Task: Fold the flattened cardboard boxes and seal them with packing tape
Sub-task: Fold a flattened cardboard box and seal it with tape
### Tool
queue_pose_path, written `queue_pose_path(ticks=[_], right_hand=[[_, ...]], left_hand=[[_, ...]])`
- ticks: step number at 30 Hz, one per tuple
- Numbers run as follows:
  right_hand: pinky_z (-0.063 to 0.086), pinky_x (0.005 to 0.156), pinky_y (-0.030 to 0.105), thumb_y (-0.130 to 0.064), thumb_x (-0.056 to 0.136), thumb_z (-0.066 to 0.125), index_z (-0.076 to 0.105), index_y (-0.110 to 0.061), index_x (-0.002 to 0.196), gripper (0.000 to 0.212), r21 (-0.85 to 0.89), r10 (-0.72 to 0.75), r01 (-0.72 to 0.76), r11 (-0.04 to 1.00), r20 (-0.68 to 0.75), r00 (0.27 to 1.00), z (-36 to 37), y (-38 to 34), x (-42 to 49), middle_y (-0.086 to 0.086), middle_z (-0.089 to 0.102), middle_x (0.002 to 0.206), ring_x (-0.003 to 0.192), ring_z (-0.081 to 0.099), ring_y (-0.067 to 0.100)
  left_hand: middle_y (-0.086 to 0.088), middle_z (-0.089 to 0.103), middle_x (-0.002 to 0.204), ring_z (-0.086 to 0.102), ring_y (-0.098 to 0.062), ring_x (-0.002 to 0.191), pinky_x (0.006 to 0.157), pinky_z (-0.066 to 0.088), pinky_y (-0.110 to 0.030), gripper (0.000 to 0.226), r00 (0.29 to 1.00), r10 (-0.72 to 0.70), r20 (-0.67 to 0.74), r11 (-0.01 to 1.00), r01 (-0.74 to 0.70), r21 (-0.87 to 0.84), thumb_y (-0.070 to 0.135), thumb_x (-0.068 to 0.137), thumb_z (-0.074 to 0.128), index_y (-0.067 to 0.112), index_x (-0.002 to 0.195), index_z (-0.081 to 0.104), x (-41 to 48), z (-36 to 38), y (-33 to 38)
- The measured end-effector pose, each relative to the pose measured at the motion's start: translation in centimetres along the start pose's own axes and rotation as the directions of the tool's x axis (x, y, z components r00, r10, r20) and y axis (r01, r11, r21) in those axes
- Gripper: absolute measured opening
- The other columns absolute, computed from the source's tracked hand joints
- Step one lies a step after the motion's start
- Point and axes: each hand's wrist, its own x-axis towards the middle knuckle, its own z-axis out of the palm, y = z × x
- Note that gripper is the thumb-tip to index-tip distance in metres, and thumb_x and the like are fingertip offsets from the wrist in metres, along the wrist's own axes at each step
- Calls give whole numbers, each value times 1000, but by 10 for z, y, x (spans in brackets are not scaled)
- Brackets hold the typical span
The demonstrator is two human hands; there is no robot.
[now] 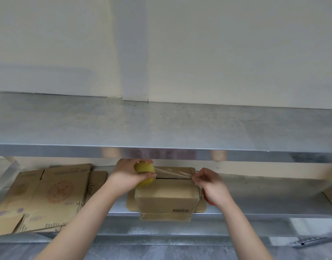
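Left hand [126,175] grips the tape roll [144,168], right hand [210,184] pinches the strip [172,172] stretched along the box [167,194] top seam.

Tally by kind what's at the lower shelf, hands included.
Folded box: 1
Tape roll: 1, its strip pulled out
Flat-box stack: 1
Red loop: 1
Hands: 2, left hand, right hand
Total: 6

Folded brown cardboard box [166,197] upright on shelf, yellow tape roll [145,174], clear strip [172,173] stretched over top seam
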Motion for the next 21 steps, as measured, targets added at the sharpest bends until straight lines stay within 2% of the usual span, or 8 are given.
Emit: queue_pose_path(ticks=[2, 5, 10, 13, 15, 18, 21], right_hand=[[36, 54, 13, -17, 87, 68, 61, -12, 75, 15, -56, -26, 24, 998, -43, 999, 3, 1, 1, 5, 63, 72, 65, 54, 14], [36, 54, 14, -16, 87, 68, 60, -13, 74, 15, -80, 0, -4, 997, -48, 999, 3, 7, 3, -4, 58, 66, 62, 51, 8], [41, 63, 30, -24, 82, 72, 63, -20, 68, 17, 42, 129, -128, 991, -17, 992, -6, 27, 10, -4, 63, 61, 64, 58, 15], [50, 67, 39, -33, 78, 74, 68, -29, 69, 11, 36, 167, -167, 985, 7, 986, -10, 35, 12, 3, 70, 69, 70, 66, 26], [54, 75, 44, -41, 75, 73, 68, -33, 70, 10, 40, 177, -177, 983, -8, 984, -9, 42, 16, 2, 71, 72, 75, 68, 27], [56, 80, 50, -56, 66, 68, 69, -35, 72, 22, 71, 189, -189, 979, 8, 982, -4, 53, 25, -3, 71, 72, 76, 69, 23], [56, 80, 53, -37, 80, 75, 70, -24, 78, 14, 198, 239, -232, 952, -8, 971, 9, 60, 27, 0, 73, 78, 79, 71, 24]], left_hand=[[16, 60, 95, 56, -9, 94, 80, 43, -20, 31, 1000, -3, -2, 996, 3, 91, 48, 71, 79, 45, 96, 59, 4, 5, 3], [16, 61, 100, 53, -11, 101, 79, 41, -24, 30, 1000, 18, 15, 989, -20, 147, 48, 71, 78, 40, 94, 60, 7, 17, 1], [17, 58, 101, 48, -13, 107, 79, 32, -24, 29, 997, 67, -30, 972, -58, 227, 48, 76, 74, 38, 101, 62, 9, 32, 6], [14, 63, 107, 49, -13, 104, 76, 31, -22, 31, 996, 90, -29, 962, -79, 262, 48, 78, 72, 36, 105, 62, 10, 35, 9], [16, 62, 110, 45, -10, 100, 76, 28, -22, 30, 995, 101, -18, 951, -91, 295, 49, 80, 70, 38, 106, 60, 10, 36, 10], [17, 62, 112, 47, -13, 108, 76, 28, -22, 31, 996, 92, -22, 947, -81, 311, 51, 81, 68, 38, 109, 60, 12, 40, 11], [15, 65, 111, 52, -14, 108, 77, 31, -22, 34, 996, 81, -24, 946, -69, 318, 53, 80, 67, 39, 110, 60, 15, 42, 10]])
